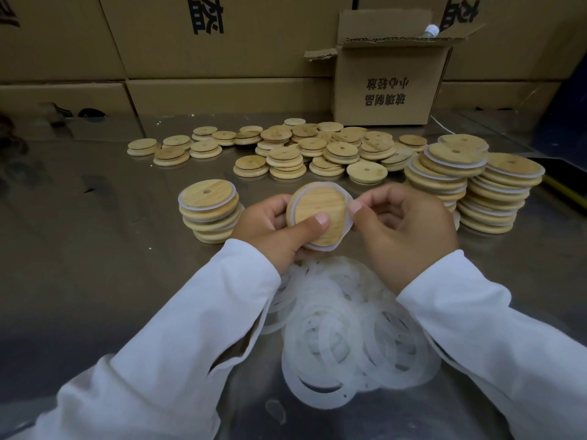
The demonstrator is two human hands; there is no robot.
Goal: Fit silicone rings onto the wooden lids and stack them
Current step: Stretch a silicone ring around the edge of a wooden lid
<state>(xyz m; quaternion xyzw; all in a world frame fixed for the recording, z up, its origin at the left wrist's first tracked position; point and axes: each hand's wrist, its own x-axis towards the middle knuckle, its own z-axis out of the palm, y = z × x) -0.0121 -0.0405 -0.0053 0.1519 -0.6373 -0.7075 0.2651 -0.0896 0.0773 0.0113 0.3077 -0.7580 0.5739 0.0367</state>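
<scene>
My left hand [273,227] grips a round wooden lid [317,204] from its left side, thumb pressed on the face. A translucent silicone ring [348,214] circles the lid's rim, and my right hand [403,223] pinches that ring at the lid's right edge. A short stack of ringed lids [208,209] stands just left of my hands. Taller stacks of ringed lids [476,192] stand to the right. A heap of loose silicone rings [349,331] lies on the table below my wrists. Bare wooden lids [301,150] are scattered behind.
The work surface is a shiny metal table [95,249]. An open cardboard box [390,74] stands at the back right, and large closed cartons [190,42] wall off the far side. A dark gap [568,128] borders the table's right edge.
</scene>
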